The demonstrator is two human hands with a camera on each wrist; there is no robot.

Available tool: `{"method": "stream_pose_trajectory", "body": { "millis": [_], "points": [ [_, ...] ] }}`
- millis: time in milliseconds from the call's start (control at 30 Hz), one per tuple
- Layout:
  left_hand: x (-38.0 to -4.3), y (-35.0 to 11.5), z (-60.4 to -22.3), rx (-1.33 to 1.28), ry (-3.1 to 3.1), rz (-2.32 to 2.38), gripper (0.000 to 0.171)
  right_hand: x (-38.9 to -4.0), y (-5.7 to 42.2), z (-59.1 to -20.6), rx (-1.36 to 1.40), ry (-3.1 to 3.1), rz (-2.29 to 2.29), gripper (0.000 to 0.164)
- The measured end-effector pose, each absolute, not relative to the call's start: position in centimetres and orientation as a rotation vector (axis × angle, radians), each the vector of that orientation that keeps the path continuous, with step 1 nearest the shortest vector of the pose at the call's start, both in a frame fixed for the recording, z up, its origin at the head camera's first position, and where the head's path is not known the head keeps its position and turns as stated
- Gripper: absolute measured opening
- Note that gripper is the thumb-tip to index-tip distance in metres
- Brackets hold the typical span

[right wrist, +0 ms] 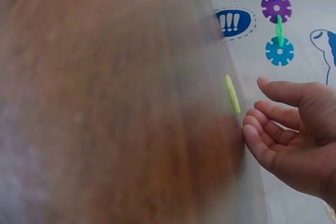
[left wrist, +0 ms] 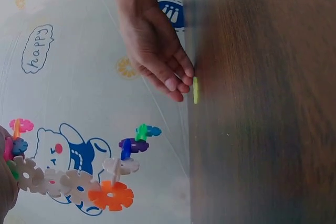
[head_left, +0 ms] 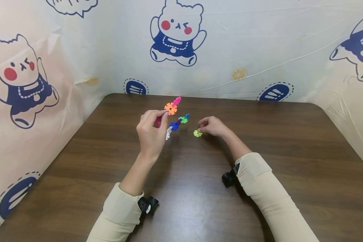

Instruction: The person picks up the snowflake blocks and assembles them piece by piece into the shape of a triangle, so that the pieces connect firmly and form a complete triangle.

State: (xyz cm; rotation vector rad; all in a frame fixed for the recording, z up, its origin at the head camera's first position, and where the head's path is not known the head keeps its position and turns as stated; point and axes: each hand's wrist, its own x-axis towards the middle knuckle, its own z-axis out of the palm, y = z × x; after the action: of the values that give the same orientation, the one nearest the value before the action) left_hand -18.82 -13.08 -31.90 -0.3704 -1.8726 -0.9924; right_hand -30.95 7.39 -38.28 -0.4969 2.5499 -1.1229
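My left hand (head_left: 151,134) pinches a chain of slotted plastic snowflake discs (left wrist: 77,186), raised over the table. White, orange, blue, purple, green and pink discs are linked in it, and the fingers cover part of it. A single yellow-green snowflake disc (head_left: 197,133) lies flat on the tabletop, showing edge-on in the left wrist view. Beside it is my right hand (head_left: 213,127), fingertips right at its edge in the head view. In the right wrist view that hand's fingers are loosely bent, thumb apart, nothing between them.
The brown wooden table (head_left: 193,201) reaches back to a pale curtain (head_left: 254,37) printed with cartoon bears, which also hangs along both sides. A black wrist camera (head_left: 148,205) is strapped to the left sleeve, another camera (head_left: 230,176) to the right.
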Motion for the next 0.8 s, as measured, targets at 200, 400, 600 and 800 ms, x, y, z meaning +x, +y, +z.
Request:
{"method": "stream_pose_trajectory", "body": {
  "millis": [200, 400, 600, 800],
  "points": [
    [-18.98, -13.03, -31.93, -0.38, -1.854, -0.981, 0.012, -31.09, 7.17, -38.99, -0.519, 2.545, -1.09, 0.035],
    [-18.98, -12.93, -32.0, -0.371, -1.857, -0.996, 0.012, -31.07, 6.86, -39.11, -0.549, 2.6, -0.977, 0.033],
    [-18.81, -12.92, -32.12, -0.366, -1.876, -1.0, 0.013, -30.77, 6.46, -38.81, -0.599, 2.675, -0.822, 0.029],
    [-18.84, -12.9, -32.2, -0.37, -1.872, -1.017, 0.013, -30.58, 6.41, -38.76, -0.623, 2.715, -0.815, 0.027]
  ]
}}
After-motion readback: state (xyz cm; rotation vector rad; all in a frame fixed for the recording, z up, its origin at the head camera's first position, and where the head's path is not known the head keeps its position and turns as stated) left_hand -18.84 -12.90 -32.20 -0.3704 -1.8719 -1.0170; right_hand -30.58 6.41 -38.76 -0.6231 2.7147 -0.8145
